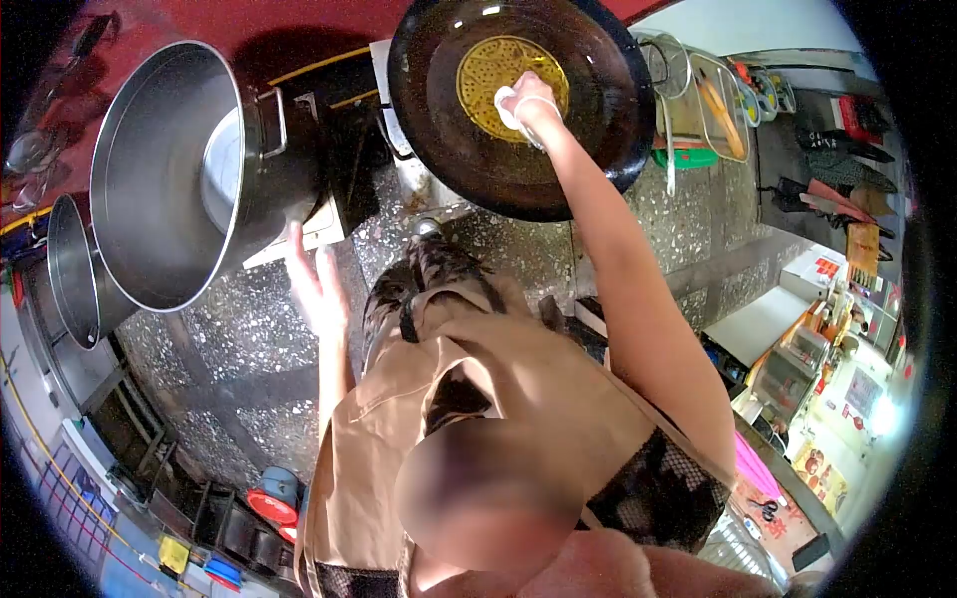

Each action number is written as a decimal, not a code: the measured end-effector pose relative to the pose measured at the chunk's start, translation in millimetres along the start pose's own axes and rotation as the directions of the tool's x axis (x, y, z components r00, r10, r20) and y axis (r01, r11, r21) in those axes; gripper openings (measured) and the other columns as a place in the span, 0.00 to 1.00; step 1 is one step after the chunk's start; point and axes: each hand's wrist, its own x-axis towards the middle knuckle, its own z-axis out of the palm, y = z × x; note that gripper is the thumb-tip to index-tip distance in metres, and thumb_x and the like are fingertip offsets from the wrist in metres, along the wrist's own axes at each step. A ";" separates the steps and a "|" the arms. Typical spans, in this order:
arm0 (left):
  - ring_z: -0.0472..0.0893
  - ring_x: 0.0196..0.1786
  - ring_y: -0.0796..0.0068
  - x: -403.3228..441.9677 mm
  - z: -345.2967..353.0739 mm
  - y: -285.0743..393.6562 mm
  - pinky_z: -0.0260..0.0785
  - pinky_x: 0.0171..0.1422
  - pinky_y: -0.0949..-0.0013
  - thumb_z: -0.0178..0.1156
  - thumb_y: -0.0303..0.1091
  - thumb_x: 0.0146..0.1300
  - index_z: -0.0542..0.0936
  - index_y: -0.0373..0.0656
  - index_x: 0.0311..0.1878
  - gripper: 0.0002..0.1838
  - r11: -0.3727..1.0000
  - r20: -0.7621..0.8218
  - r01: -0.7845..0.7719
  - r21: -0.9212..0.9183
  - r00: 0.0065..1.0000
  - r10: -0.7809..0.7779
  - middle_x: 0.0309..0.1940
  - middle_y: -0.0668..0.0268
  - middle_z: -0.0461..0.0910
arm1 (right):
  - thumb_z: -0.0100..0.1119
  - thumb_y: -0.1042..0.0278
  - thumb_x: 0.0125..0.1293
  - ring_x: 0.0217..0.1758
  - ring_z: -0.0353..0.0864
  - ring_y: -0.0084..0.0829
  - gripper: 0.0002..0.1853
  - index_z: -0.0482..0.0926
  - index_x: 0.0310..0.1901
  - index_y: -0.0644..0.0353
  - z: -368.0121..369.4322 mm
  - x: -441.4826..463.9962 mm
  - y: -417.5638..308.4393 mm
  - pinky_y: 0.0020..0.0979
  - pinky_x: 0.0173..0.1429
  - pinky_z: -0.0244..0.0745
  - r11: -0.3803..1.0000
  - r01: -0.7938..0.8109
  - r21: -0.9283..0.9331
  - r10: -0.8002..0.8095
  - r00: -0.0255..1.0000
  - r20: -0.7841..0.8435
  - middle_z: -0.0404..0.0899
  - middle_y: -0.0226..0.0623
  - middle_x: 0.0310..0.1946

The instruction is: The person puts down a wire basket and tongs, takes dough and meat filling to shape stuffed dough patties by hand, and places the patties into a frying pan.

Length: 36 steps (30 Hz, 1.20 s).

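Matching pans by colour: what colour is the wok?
The wok is dark brown to black; head view shows it.

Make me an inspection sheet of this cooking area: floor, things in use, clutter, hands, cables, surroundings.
Surface: speckled floor with darker bands.
Job's things: wide dark wok; round yellow dotted patch in its bottom, liquid or solid unclear. White item, exact kind unclear.
Clutter: larger metal pot and smaller pot at left, uncovered; scissors at lower right.
Hands: right hand over the wok's bottom, gripping the white item; left hand open near the larger pot.
Cables: yellow line near the wok, cable or pipe unclear.
Surroundings: red surface beyond the pots; bright light at right.
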 end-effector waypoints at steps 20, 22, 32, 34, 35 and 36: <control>0.67 0.67 0.62 -164.8 -98.3 -53.9 0.56 0.71 0.62 0.52 0.42 0.69 0.66 0.40 0.66 0.26 0.988 0.338 -0.122 -0.096 0.930 0.148 0.64 0.56 0.68 | 0.61 0.60 0.62 0.45 0.80 0.34 0.17 0.78 0.46 0.64 -22.6 -415.4 166.3 0.34 0.52 0.74 0.547 0.380 0.746 0.297 0.745 -0.597 0.80 0.41 0.42; 0.72 0.62 0.59 -193.6 -100.9 -39.7 0.61 0.67 0.61 0.53 0.42 0.68 0.69 0.40 0.63 0.24 0.948 0.468 -0.268 -0.171 0.825 0.318 0.61 0.55 0.72 | 0.59 0.66 0.64 0.51 0.77 0.31 0.16 0.76 0.51 0.63 27.1 -501.0 217.1 0.32 0.57 0.71 0.602 0.350 0.718 0.365 0.679 -0.637 0.77 0.41 0.48; 0.77 0.55 0.68 -405.3 -73.2 22.4 0.66 0.61 0.67 0.56 0.32 0.66 0.76 0.38 0.55 0.16 0.714 0.778 -0.392 -0.581 -0.010 0.628 0.51 0.57 0.79 | 0.67 0.63 0.58 0.58 0.75 0.36 0.40 0.57 0.70 0.57 183.8 -798.2 261.7 0.34 0.58 0.73 0.325 0.388 0.862 0.671 0.548 -0.500 0.68 0.48 0.62; 0.76 0.55 0.70 -450.8 -72.6 16.0 0.66 0.61 0.68 0.55 0.31 0.67 0.76 0.36 0.55 0.15 0.722 0.789 -0.334 -0.606 -0.134 0.600 0.52 0.58 0.79 | 0.67 0.64 0.57 0.56 0.77 0.37 0.33 0.66 0.64 0.59 220.8 -839.1 281.5 0.34 0.60 0.72 0.477 0.254 0.842 0.698 0.473 -0.538 0.72 0.47 0.59; 0.76 0.55 0.71 -472.7 -69.1 7.0 0.65 0.61 0.69 0.54 0.30 0.67 0.76 0.35 0.54 0.15 0.745 0.797 -0.286 -0.603 -0.180 0.576 0.52 0.58 0.78 | 0.67 0.64 0.57 0.56 0.77 0.37 0.29 0.71 0.60 0.59 240.5 -860.4 292.2 0.33 0.61 0.72 0.676 0.074 0.733 0.649 0.413 -0.639 0.74 0.47 0.57; 0.76 0.55 0.71 -504.3 -71.1 0.2 0.65 0.62 0.69 0.54 0.29 0.67 0.75 0.35 0.55 0.15 0.803 0.825 -0.199 -0.562 -0.211 0.524 0.52 0.58 0.78 | 0.67 0.64 0.57 0.56 0.77 0.37 0.29 0.71 0.60 0.59 255.3 -895.8 302.9 0.33 0.61 0.72 0.639 0.041 0.768 0.706 0.366 -0.606 0.74 0.47 0.57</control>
